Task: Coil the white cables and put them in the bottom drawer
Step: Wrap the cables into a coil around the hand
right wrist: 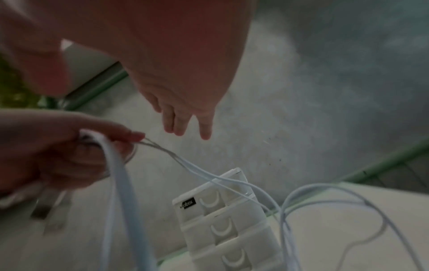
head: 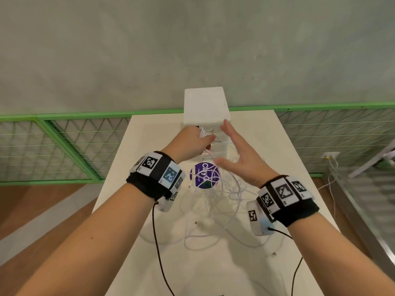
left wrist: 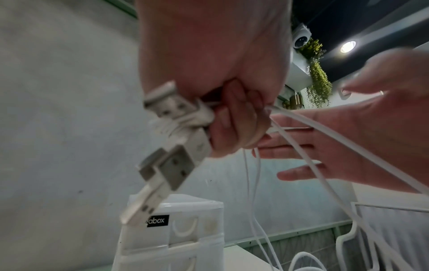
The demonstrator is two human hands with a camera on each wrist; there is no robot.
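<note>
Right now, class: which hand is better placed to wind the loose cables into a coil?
Right. The left hand already grips the plug ends, while the right hand is open and empty beside the hanging cables.

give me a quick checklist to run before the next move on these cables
1. Left hand grips the cable ends: ok, its fingers are curled round several white cables with the plugs sticking out.
2. Right hand free to help: ok, fingers straight, holding nothing.
3. Cables coiled: not ok, most of their length lies in loose tangled loops on the table.
4. Bottom drawer open: cannot tell, the drawer unit shows closed upper drawers but the lowest front is cut off or hidden.
5. Path to the drawers clear: not ok, strands hang across the drawer fronts.
</note>
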